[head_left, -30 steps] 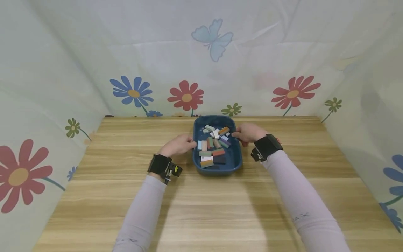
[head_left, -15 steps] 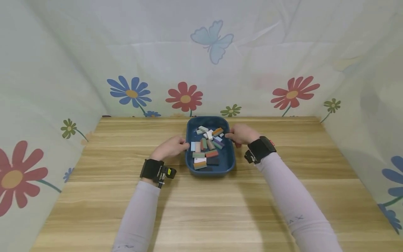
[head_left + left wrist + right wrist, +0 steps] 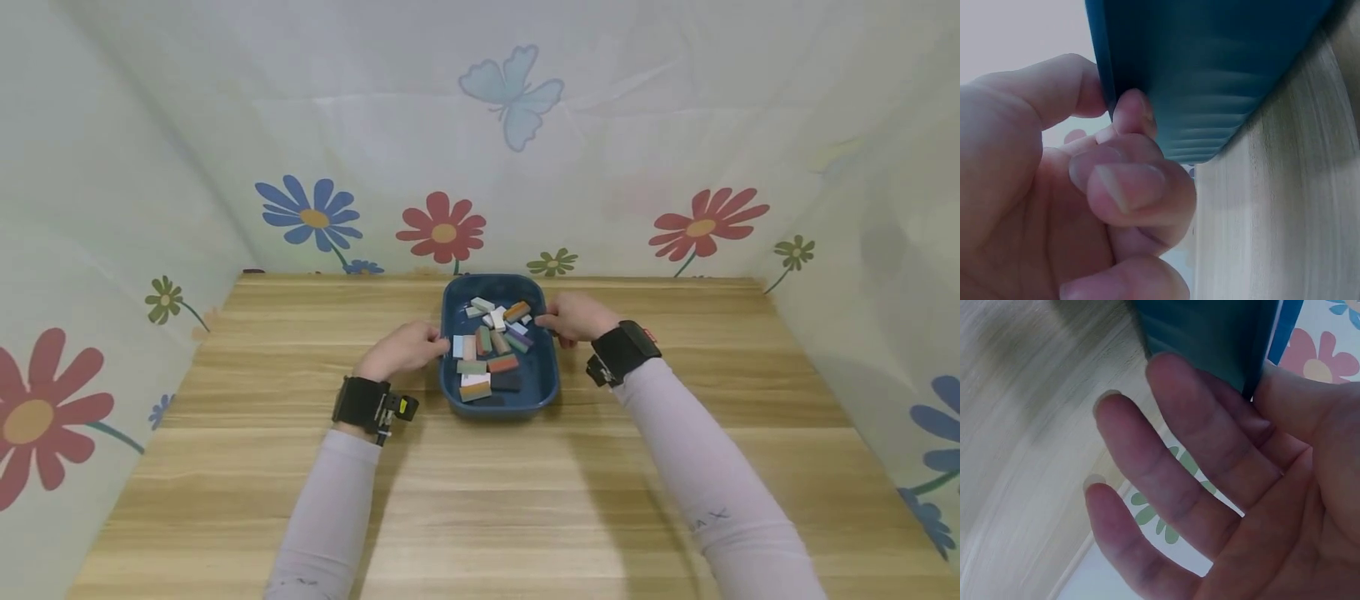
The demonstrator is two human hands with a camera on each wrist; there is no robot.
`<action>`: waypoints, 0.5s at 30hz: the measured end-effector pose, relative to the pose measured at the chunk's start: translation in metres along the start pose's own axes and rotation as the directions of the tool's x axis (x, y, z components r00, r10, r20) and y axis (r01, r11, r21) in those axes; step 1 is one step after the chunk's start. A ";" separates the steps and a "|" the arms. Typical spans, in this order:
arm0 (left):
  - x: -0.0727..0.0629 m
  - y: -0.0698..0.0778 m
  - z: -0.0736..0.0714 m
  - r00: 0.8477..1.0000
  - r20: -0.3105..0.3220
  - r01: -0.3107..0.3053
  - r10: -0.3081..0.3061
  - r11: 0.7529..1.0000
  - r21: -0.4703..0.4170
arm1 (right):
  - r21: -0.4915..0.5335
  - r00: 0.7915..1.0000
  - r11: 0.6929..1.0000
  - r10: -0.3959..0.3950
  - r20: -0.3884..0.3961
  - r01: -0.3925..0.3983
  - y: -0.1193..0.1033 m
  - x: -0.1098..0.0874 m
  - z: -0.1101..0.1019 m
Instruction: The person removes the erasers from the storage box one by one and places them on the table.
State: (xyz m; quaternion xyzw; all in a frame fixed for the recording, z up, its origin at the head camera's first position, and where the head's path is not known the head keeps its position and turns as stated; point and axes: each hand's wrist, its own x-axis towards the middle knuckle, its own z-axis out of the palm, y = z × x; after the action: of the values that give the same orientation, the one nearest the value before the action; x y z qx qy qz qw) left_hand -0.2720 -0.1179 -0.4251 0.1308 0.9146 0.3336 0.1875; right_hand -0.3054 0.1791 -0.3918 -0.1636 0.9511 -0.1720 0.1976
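Observation:
A dark blue plastic basin (image 3: 499,412) rests on the wooden table near its back edge. Inside lie several small rectangular blocks (image 3: 503,363) in white, green, orange, purple and other colours, loosely scattered. My left hand (image 3: 403,347) pinches the basin's left rim; in the left wrist view the thumb is inside the basin wall (image 3: 1210,69) or on its edge, and the index finger presses the outside. On the right side, my right hand (image 3: 581,317) pinches the rim between thumb and index finger. Its other fingers (image 3: 1147,456) spread loosely below the wall in the right wrist view.
The wooden table (image 3: 495,508) extends to both sides and in front of the basin. A white cloth (image 3: 337,125) with printed flowers and a butterfly hangs behind the table and along both sides. Black straps with small cameras sit on both wrists.
The basin has slid slightly left across the table, with both hands moving along on its rims. In the last half second hardly anything has moved.

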 end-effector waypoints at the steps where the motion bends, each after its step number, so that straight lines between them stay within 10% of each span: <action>1: -0.001 0.001 -0.001 1.000 0.001 0.005 -0.005 1.000 0.005 | 0.001 1.000 1.000 -0.007 0.003 0.007 0.000 0.000 0.000; 6: -0.002 0.004 -0.001 1.000 -0.001 0.014 -0.014 1.000 0.009 | -0.099 1.000 0.995 0.008 0.005 -0.008 -0.006 0.000 -0.006; 15: -0.001 0.004 -0.001 1.000 -0.005 0.024 -0.024 0.999 0.029 | -0.304 0.977 0.951 -0.013 -0.215 -0.054 -0.043 0.023 -0.016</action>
State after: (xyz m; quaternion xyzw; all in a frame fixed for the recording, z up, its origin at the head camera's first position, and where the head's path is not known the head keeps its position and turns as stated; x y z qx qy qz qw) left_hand -0.2710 -0.1158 -0.4212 0.1216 0.9212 0.3185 0.1876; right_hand -0.3220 0.1359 -0.3685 -0.1631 0.9836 -0.0359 0.0679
